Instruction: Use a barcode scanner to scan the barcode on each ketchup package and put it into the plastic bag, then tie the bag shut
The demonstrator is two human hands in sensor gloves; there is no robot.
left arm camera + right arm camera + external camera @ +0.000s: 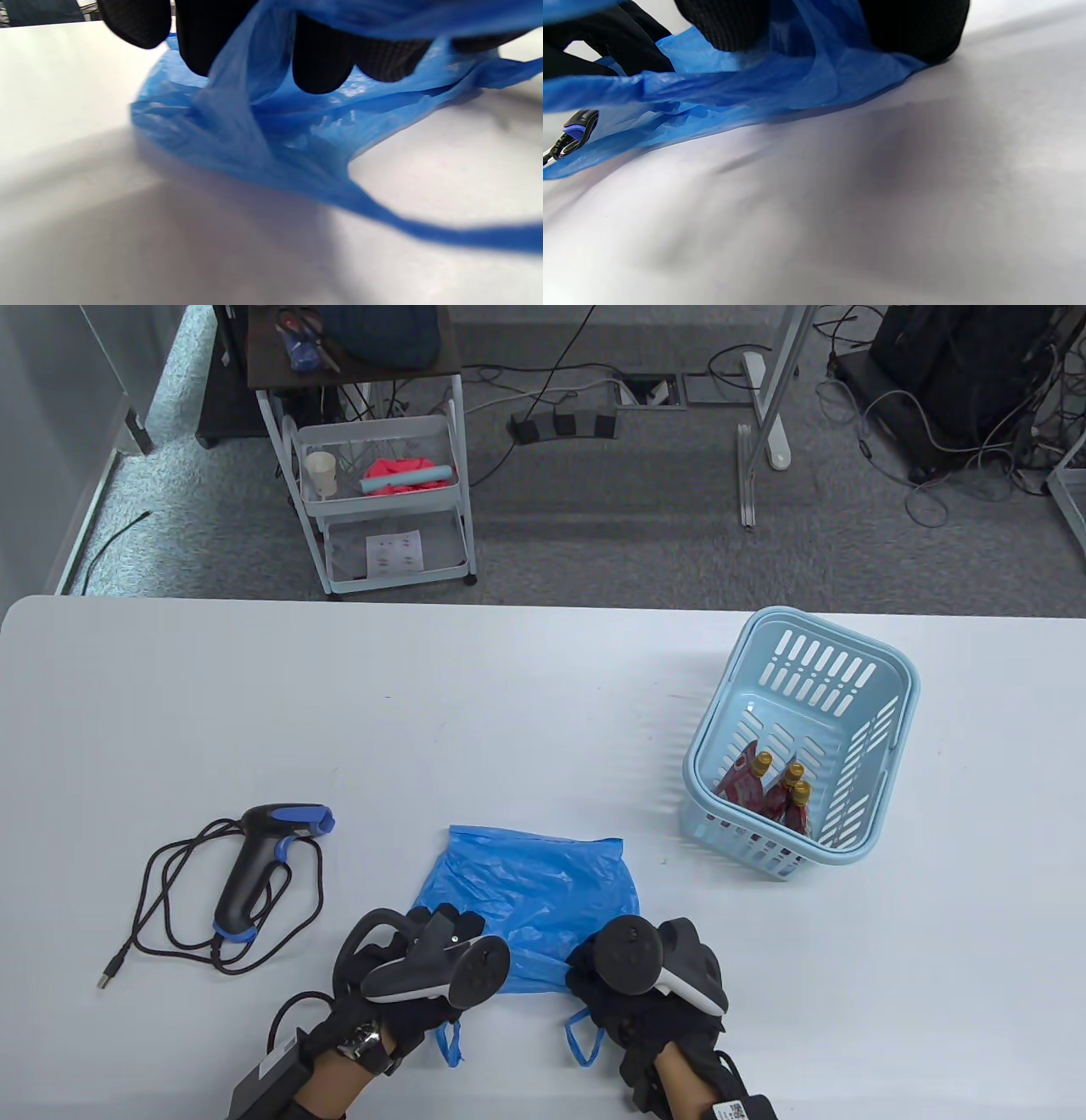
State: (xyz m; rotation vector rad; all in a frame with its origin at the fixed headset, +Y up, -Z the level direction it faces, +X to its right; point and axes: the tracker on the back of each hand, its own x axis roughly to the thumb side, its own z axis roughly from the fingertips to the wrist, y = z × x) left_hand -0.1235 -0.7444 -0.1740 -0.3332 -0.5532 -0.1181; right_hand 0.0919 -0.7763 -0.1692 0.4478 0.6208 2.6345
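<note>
Both hands are pinching the blue plastic bag at its near edge, the left hand and right hand pulling its mouth apart; the bag is lying between and just beyond them. Left of the left hand is lying the barcode scanner. Beyond the right hand, ketchup packages are sitting in the basket.

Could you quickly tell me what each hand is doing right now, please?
Left hand: fingers pinch the near edge of the blue bag.
Right hand: fingers also grip the bag's near edge.
</note>
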